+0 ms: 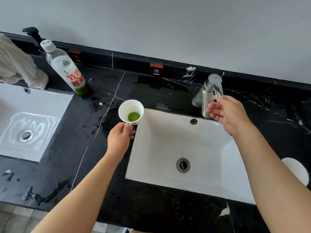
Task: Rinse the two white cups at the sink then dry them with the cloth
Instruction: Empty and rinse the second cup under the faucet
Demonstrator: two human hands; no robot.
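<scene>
One white cup (131, 111) is held upright over the wet black tabletop (70, 148), just beside the left rim of the right sink (168, 140), with a small pool of green liquid (133, 116) at its bottom. The left hand (119, 137) pinches it low at the base, its grip clamped on the cup between thumb and curled fingers. A second white cup (295, 170) shows only in part at the right edge, on the tabletop behind the right forearm, well apart from the first. The right hand (227, 111) is at the chrome faucet (209, 96) behind the right sink; its thumb touches the lever, while the fingers lie fairly straight against the spout, so the grip is apart rather than closed around it. No water stream can be seen from the spout. The right sink's drain (183, 165) sits near the front of the basin. Behind it on the low black backsplash stands a small tag marked COLD (156, 69). Further left, a bottle (64, 68) with red lettering and green liquid in its bottom leans near the wall. A pale cloth (18, 66) is draped at the far left, above a second sink (30, 125).
</scene>
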